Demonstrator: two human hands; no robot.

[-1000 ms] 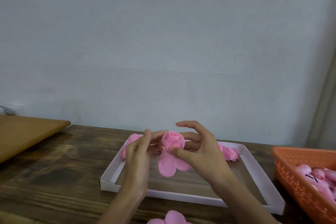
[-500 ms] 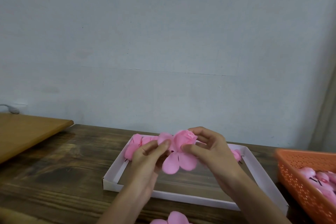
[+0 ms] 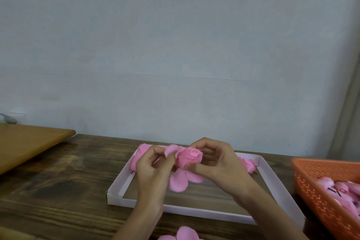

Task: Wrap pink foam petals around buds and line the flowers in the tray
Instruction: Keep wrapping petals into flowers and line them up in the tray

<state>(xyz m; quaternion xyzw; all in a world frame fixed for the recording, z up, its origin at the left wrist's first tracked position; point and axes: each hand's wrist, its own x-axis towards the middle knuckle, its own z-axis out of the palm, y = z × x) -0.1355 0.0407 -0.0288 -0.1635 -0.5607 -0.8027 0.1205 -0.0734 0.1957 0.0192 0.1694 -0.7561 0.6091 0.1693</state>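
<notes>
Early days I'd say: right hand (image 3: 220, 163) is gripping the bud (image 3: 190, 157) over the tray (image 3: 194, 213), left hand (image 3: 153, 169) is pinching a petal (image 3: 171, 150) against it; other petals (image 3: 178, 183) are dangling loose; only a few flowers (image 3: 139, 154) are lining the far edge.

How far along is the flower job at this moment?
Done: a few wrapped flowers lie along the far edge of the white tray. In hand: the right hand holds a rose bud while the left hand pinches a petal beside it; two petals hang loose below. Left: most of the tray is bare, pink buds wait in the orange basket, and a spare petal piece lies nearest the camera.
</notes>
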